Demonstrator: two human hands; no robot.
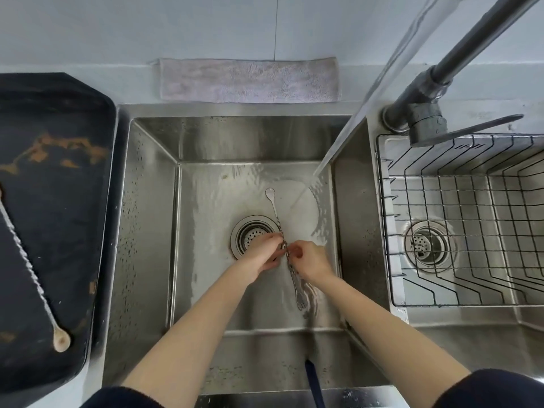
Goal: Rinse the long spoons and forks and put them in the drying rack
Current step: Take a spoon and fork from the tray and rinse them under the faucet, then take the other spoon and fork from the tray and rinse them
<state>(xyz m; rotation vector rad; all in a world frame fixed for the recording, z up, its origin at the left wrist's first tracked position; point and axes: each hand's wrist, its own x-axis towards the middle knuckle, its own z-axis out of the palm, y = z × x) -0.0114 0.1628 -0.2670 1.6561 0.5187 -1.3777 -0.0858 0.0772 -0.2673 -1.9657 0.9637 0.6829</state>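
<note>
Over the left basin of the sink [153, 219], both hands work at the middle of 1 long twisted-handle utensil [276, 214], which has a small spoon bowl at the far end and fork tines at the near end, just above the wet basin floor. The left hand [265, 254] pinches the twisted shaft from the drain [251, 235] side with fingers closed narrowly on it, and the right hand [310, 260] pinches it from the other side, thumb and fingers closed on the same stretch, so both grips are tight on the utensil. Water [368, 92] from the tap [424, 113] slants down and strikes the basin floor to the far right of the spoon end, not on the hands. By my judgement this is the rinse step for the 1st piece, with rubbing along the shaft; the next move calls for bringing the utensil under the stream, then lifting it clear of the right basin wall and over to the wire drying rack [471, 219], which sits in the right basin and looks empty. A 2nd long spoon [29, 269] waits on the dark, stained tray [73, 119] at the left, well apart from the hands. Room above the basin is open; the tap handle overhangs the rack's far left corner, and the long utensil could catch on the divider between the basins.
</note>
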